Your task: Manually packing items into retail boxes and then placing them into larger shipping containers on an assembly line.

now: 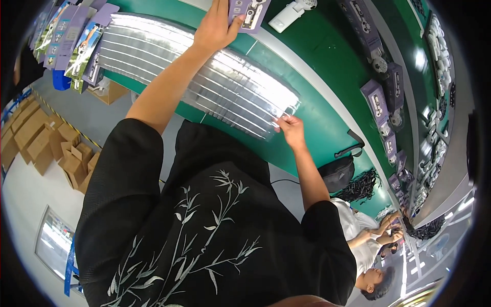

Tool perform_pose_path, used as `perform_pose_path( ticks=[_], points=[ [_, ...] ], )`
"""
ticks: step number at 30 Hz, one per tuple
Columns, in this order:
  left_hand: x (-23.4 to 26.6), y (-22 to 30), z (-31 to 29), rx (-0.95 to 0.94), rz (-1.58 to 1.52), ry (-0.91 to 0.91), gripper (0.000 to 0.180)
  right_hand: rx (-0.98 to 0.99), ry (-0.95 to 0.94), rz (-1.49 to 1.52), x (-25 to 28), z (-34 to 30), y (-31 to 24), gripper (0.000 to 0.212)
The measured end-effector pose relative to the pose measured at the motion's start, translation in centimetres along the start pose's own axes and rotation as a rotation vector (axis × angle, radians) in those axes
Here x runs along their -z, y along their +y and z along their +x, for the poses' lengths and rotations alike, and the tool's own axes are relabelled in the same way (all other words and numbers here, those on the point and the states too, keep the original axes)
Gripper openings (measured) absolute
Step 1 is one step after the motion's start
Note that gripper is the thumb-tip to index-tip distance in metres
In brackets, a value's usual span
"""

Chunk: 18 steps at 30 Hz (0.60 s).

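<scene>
My left hand [215,28] reaches to the far side of the green work table and grips a small purple printed box [249,16], thumb along its near edge. Across the table in front of me lies a long, shiny layer of clear plastic sheets [220,84] with parallel bright lines. At its right end, my right hand [290,129] pinches the edge between thumb and fingers. My left forearm passes over the sheets and hides part of them.
Purple boxes [71,43] stand at the far left. A white device [290,16] lies beyond my left hand; more boxes [377,105] line the green belt at right. A black bag [337,174] sits at the table's right. Another person [365,235] works there. Cardboard boxes [46,140] stand left.
</scene>
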State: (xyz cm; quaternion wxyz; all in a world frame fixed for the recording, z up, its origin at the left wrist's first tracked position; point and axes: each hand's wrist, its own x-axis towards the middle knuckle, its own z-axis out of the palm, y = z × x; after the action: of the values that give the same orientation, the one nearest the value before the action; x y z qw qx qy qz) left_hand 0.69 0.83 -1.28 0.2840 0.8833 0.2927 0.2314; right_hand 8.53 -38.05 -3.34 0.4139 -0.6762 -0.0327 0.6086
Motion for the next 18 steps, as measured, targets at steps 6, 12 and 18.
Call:
perform_pose_path(
  ticks=[6, 12, 18],
  points=[
    [0.7, -0.2, -0.1, 0.007, -0.014, 0.068, 0.082, 0.076, 0.42, -0.246, 2.4, -4.5, -2.6, 0.043],
    [1.1, 0.1, -0.3, 0.078, -0.002, 0.023, 0.082, 0.332, 0.682, -0.237, 8.4, 3.0, -18.3, 0.052],
    [0.6, -0.6, -0.1, -0.028, 0.059, 0.03, 0.079, 0.215, -0.32, -0.226, 3.7, 17.1, -28.0, 0.022]
  ],
)
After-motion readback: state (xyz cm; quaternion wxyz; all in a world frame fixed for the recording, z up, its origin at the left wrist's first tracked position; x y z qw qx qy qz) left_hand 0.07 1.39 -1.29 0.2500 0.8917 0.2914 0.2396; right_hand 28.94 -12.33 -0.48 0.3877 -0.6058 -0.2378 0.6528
